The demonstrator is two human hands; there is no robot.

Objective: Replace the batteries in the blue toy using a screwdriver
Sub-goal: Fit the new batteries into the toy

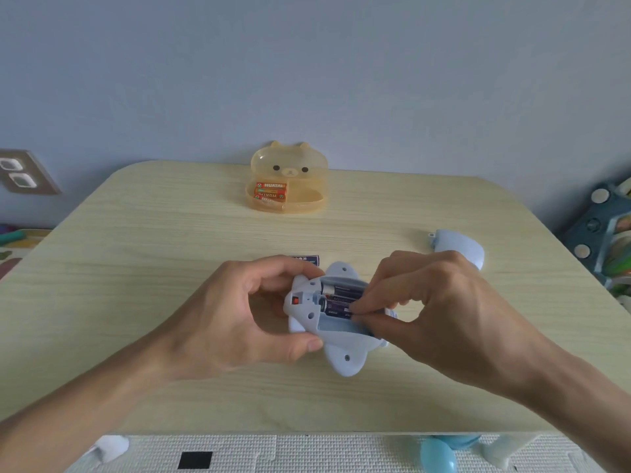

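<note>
The pale blue toy (pixel 341 353) lies upside down at the middle of the table, its battery compartment open. Dark purple batteries (pixel 338 303) sit inside it. My left hand (pixel 235 319) grips the toy's left end, thumb at the near edge. My right hand (pixel 444 312) pinches the nearest purple battery between thumb and fingertips at the compartment's right side. The blue compartment cover (pixel 459 247) lies apart at the right. Another dark battery (pixel 307 259) lies on the table just behind the toy. No screwdriver is in view.
An orange translucent bear-shaped box (pixel 290 179) stands open at the table's far edge, holding red batteries (pixel 269 192). The wooden table (pixel 136 268) ends close to me. Foam mat and a blue ball (pixel 438 455) lie below. Toys crowd the right edge.
</note>
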